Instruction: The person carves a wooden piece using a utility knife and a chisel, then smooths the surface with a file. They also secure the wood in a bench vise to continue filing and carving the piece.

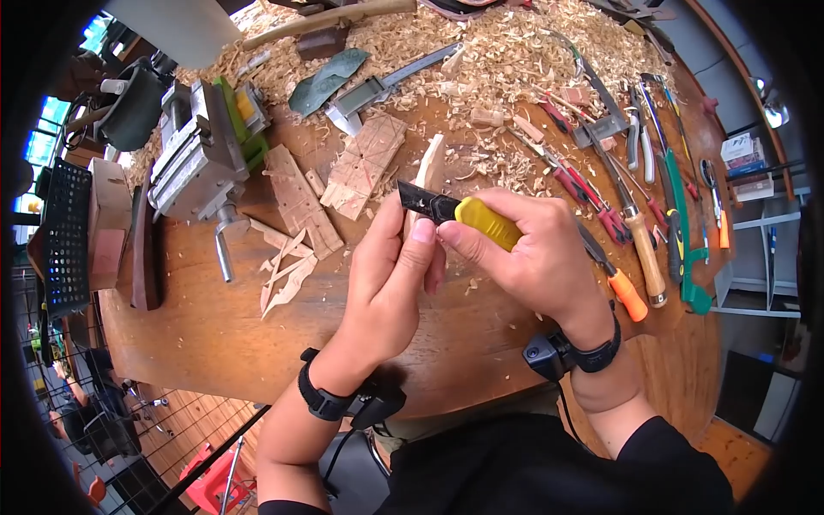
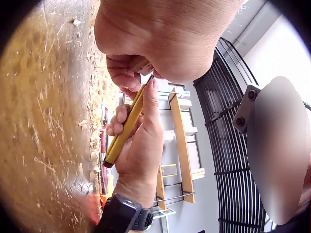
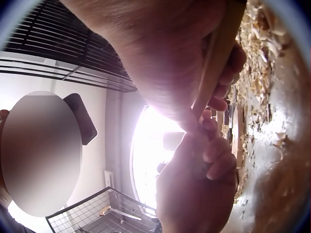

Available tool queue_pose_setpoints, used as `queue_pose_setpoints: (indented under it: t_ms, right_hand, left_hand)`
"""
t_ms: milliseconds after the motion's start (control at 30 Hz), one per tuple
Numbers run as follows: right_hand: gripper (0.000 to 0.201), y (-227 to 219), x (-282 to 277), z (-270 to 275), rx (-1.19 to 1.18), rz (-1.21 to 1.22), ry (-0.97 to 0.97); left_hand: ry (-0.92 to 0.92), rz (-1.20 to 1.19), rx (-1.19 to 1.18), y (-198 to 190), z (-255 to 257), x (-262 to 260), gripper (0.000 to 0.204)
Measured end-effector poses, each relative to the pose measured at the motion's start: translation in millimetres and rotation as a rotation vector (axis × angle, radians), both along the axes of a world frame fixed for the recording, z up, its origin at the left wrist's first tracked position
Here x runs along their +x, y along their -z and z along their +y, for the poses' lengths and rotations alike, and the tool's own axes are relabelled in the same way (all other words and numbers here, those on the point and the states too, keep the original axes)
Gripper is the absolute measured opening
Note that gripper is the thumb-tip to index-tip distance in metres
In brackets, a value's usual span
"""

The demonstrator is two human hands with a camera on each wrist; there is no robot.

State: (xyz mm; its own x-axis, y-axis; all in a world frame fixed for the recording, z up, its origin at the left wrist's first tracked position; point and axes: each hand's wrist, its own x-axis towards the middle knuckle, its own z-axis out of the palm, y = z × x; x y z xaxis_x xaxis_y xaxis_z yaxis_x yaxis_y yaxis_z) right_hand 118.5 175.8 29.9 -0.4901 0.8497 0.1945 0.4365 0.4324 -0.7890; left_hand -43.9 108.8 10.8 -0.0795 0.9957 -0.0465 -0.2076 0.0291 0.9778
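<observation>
In the head view a small pale carved piece of wood [image 1: 433, 160] stands up out of the left hand [image 1: 384, 279], whose fingers grip its lower part. The right hand [image 1: 536, 257] holds a yellow utility knife [image 1: 487, 225], its black front end lying across the wood near the left thumb. From the left wrist, the knife's yellow handle [image 2: 127, 127] runs through the right hand [image 2: 141, 145], with the blade end close to the left hand [image 2: 160, 39]. The right wrist view has both hands meeting, the right [image 3: 150, 53] above the left [image 3: 197, 184]; the wood is mostly hidden there.
A metal vise [image 1: 193, 163] stands at the left. Flat wood boards [image 1: 365, 167] and a digital caliper [image 1: 356, 96] lie beyond the hands. Wood shavings [image 1: 532, 64] cover the table's back. Pliers, an orange-handled tool [image 1: 627, 296] and a wooden-handled tool [image 1: 645, 257] lie at right.
</observation>
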Motion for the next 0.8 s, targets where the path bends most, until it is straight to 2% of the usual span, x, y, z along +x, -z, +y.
queue_pose_setpoints:
  t_ms: [100,167,267,333,633,733,800]
  right_hand:
    - [0.032,-1,0,0,-0.014,-0.027,0.007]
    - [0.034,1,-1,0,-0.018,-0.051,-0.02]
    - [0.038,3,-1,-1,-0.04,-0.069,-0.027]
    - [0.041,-2,-3,-2,-0.153,-0.083,0.055]
    - [0.04,4,-4,-3,-0.113,-0.08,-0.011]
    - [0.04,6,-4,-2,-0.086,-0.056,-0.037]
    - [0.04,5,-3,-1,-0.077,-0.033,-0.041]
  left_hand:
    - [-0.028,-0.035,-0.021,2,1,-1,0.023]
    - [0.015,0.049,-0.059,1,0,-7,0.045]
    - [0.024,-0.029,-0.01,9,4,-13,0.05]
    - [-0.019,-0.062,-0.025,9,7,-10,0.048]
    - [-0.085,-0.075,-0.009,16,1,-4,0.038]
    - [-0.062,0.066,0.006,13,-1,-5,0.036]
    - [-0.121,0.136,0.078,15,-3,-1,0.034]
